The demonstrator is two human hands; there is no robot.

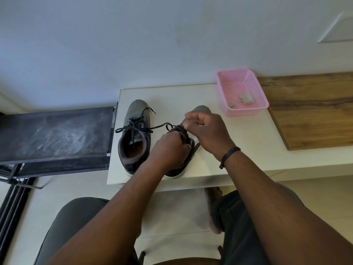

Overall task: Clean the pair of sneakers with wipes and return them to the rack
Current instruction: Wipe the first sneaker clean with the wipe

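White, the desk (238,142) carries both grey sneakers. The left sneaker (134,138) shows whole, its laces tied. The right sneaker (188,150) is mostly hidden under the hands. The left hand (170,146) curls over its tongue, and the right hand (208,132) pinches its lace (162,126). The pink basket (242,92) holds crumpled wipes (247,98), hard to make out.

Two grey sneakers stand side by side on the white table (238,142). The left hand (170,145) and right hand (205,131) pinch the laces (168,126) of the right sneaker (200,109); the left sneaker (133,138) is tied. Used wipes (247,98) lie in a pink basket (235,77).
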